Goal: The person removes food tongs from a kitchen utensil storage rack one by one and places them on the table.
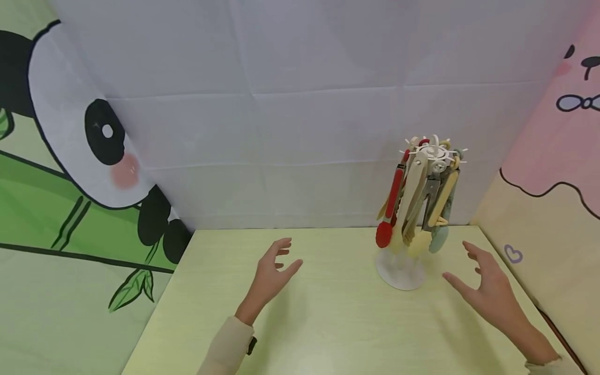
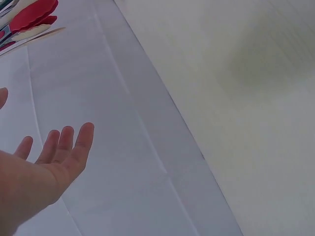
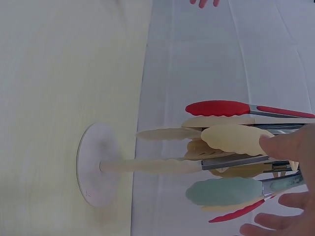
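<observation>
A white stand (image 1: 398, 276) with a ring of hooks on top stands at the table's back right. Several kitchen tongs hang around it, among them red tongs (image 1: 395, 195), cream tongs (image 1: 414, 185), yellow tongs (image 1: 444, 198) and pale green tongs (image 3: 224, 191). My left hand (image 1: 269, 276) hovers over the table left of the stand, fingers loosely bent, holding nothing. Right of the stand, my right hand (image 1: 492, 297) is raised with thumb and fingers apart; it appears separate from the tongs in the head view. In the right wrist view its thumb overlaps the tongs; contact cannot be told there.
The pale wooden table (image 1: 328, 323) meets a white cloth backdrop (image 1: 281, 130) at its back edge. A panda-print cloth (image 1: 84, 172) hangs at the left, and a pink and cream printed cloth (image 1: 553, 224) runs along the right edge.
</observation>
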Available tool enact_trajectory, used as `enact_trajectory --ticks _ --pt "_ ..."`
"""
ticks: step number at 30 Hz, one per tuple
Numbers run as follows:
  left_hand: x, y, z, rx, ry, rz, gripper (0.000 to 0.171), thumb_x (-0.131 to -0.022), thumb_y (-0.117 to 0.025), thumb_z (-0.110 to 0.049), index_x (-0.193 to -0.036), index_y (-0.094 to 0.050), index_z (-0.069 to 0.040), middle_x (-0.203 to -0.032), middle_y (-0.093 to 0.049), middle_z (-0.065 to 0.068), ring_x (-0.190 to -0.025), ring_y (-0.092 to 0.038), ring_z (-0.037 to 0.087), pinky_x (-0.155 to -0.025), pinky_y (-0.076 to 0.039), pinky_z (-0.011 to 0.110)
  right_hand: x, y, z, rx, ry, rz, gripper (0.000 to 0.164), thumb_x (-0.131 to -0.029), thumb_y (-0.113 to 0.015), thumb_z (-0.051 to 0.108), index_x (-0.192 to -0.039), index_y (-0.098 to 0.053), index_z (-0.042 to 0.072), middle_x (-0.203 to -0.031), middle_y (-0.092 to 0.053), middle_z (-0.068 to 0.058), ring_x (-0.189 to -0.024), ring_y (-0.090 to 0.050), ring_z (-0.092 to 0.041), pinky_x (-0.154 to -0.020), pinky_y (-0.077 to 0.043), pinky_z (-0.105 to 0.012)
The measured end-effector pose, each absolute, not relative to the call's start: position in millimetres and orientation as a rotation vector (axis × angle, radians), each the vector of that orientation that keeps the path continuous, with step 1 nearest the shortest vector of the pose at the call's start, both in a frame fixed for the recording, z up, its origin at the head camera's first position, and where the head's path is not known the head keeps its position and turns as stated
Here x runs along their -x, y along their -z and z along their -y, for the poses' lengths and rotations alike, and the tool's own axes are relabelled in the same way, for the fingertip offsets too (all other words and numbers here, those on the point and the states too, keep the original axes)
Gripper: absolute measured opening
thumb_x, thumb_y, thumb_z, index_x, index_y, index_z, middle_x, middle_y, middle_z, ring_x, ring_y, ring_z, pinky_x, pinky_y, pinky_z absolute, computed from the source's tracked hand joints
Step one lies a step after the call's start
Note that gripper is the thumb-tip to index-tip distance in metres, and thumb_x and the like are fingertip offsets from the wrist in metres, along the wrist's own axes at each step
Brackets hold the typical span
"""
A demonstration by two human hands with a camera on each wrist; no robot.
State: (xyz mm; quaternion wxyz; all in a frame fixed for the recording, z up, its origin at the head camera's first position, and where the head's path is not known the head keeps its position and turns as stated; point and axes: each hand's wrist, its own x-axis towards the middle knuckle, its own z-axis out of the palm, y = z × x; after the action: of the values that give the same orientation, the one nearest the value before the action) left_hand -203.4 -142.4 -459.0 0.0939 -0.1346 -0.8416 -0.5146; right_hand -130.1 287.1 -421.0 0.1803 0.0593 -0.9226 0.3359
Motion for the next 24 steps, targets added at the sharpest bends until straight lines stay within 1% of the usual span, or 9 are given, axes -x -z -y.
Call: enact_trajectory --ticks 4,8,11,13,15,17,20,21,24 --pt "208 451 136 0.42 1.567 2.469 0.053 -0.085 -0.071 -0.029 -0.133 -0.049 -0.024 -0.127 -0.054 -0.001 -0.113 -0.053 0.02 -0.086 -0.046 0.048 131 415 -287 -0.179 -0.942 2.595 0.081 -0.083 -0.074 0.023 -0.146 -0.028 0.0 -0.138 -0.038 -0.027 -0.118 -0.04 -0.046 -0.083 -0.039 -0.059" --pt "214 443 129 0.446 1.614 2.437 0.052 -0.085 -0.072 -0.027 -0.133 -0.05 -0.022 -0.127 -0.054 0.001 -0.114 -0.053 0.023 -0.086 -0.045 0.05 133 409 -287 -0.195 -0.931 2.562 0.079 -0.082 -0.075 0.021 -0.144 -0.032 -0.001 -0.138 -0.04 -0.025 -0.118 -0.042 -0.045 -0.083 -0.039 -0.055" --pt "218 436 123 0.477 1.623 2.429 0.051 -0.086 -0.071 -0.028 -0.132 -0.05 -0.023 -0.127 -0.054 0.0 -0.114 -0.053 0.023 -0.086 -0.045 0.052 134 407 -288 -0.205 -0.924 2.534 0.078 -0.08 -0.077 0.02 -0.142 -0.035 -0.001 -0.136 -0.043 -0.025 -0.116 -0.044 -0.044 -0.09 -0.043 -0.032" --pt "221 431 120 0.5 1.608 2.431 0.05 -0.086 -0.07 -0.029 -0.132 -0.05 -0.024 -0.126 -0.054 -0.002 -0.113 -0.053 0.02 -0.086 -0.046 0.051 135 405 -288 -0.209 -0.921 2.517 0.077 -0.078 -0.078 0.019 -0.141 -0.037 -0.002 -0.135 -0.044 -0.024 -0.114 -0.046 -0.043 -0.086 -0.039 -0.014" --pt "225 426 115 0.52 1.588 2.436 0.05 -0.086 -0.07 -0.029 -0.132 -0.05 -0.025 -0.126 -0.054 -0.005 -0.112 -0.053 0.017 -0.086 -0.046 0.049 135 403 -288 -0.209 -0.922 2.513 0.077 -0.078 -0.078 0.019 -0.14 -0.038 -0.002 -0.134 -0.045 -0.024 -0.114 -0.046 -0.043 -0.085 -0.039 -0.014" --pt "228 421 111 0.533 1.566 2.439 0.05 -0.086 -0.07 -0.029 -0.132 -0.049 -0.025 -0.126 -0.054 -0.006 -0.111 -0.052 0.014 -0.086 -0.047 0.047 135 402 -288 -0.204 -0.931 2.517 0.076 -0.079 -0.077 0.019 -0.141 -0.037 -0.002 -0.134 -0.044 -0.025 -0.114 -0.046 -0.043 -0.088 -0.044 -0.03" --pt "232 414 105 0.558 1.562 2.424 0.051 -0.086 -0.07 -0.029 -0.132 -0.05 -0.024 -0.126 -0.054 -0.006 -0.111 -0.052 0.014 -0.086 -0.047 0.049 135 398 -288 -0.194 -0.941 2.53 0.076 -0.081 -0.076 0.02 -0.141 -0.036 -0.002 -0.135 -0.043 -0.026 -0.115 -0.045 -0.044 -0.082 -0.04 -0.05" --pt "233 412 104 0.566 1.557 2.421 0.051 -0.086 -0.07 -0.029 -0.132 -0.05 -0.023 -0.127 -0.054 -0.005 -0.111 -0.052 0.015 -0.086 -0.047 0.049 135 397 -288 -0.192 -0.946 2.535 0.076 -0.081 -0.075 0.02 -0.142 -0.035 -0.002 -0.135 -0.042 -0.026 -0.115 -0.044 -0.044 -0.082 -0.04 -0.051" --pt "236 407 98 0.587 1.55 2.405 0.051 -0.086 -0.07 -0.028 -0.132 -0.05 -0.022 -0.127 -0.054 -0.003 -0.111 -0.053 0.016 -0.086 -0.047 0.049 136 395 -289 -0.193 -0.941 2.534 0.076 -0.082 -0.075 0.02 -0.142 -0.034 -0.002 -0.135 -0.042 -0.026 -0.114 -0.044 -0.044 -0.086 -0.042 -0.041"
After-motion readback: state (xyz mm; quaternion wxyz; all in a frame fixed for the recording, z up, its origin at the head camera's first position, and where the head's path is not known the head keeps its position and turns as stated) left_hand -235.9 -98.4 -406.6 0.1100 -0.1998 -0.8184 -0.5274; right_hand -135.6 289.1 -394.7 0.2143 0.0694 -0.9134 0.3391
